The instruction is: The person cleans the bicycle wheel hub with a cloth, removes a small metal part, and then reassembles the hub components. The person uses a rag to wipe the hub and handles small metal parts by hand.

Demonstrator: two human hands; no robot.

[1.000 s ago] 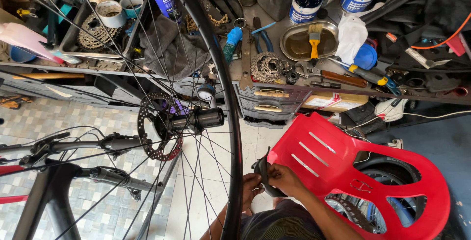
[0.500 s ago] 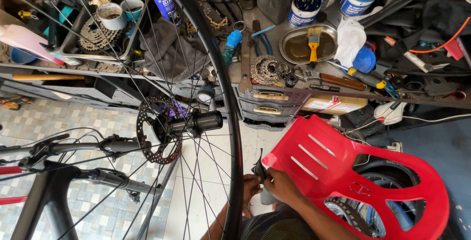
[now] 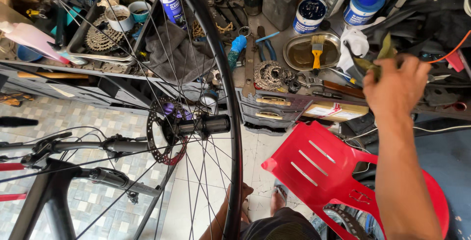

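One right hand (image 3: 396, 85) reaches forward, arm extended over the red plastic chair (image 3: 324, 171), fingers closed on what looks like an olive-green rag (image 3: 381, 53) above the cluttered bench (image 3: 274, 105).

Bicycle wheel (image 3: 230, 122), black rim, upright at centre. Left of it: brake disc (image 3: 164, 132). Right of it: red plastic chair (image 3: 324, 171); above the chair, right hand (image 3: 397, 88) closed on an olive rag (image 3: 380, 58). Left hand (image 3: 240, 196) touches the wheel's lower rim.
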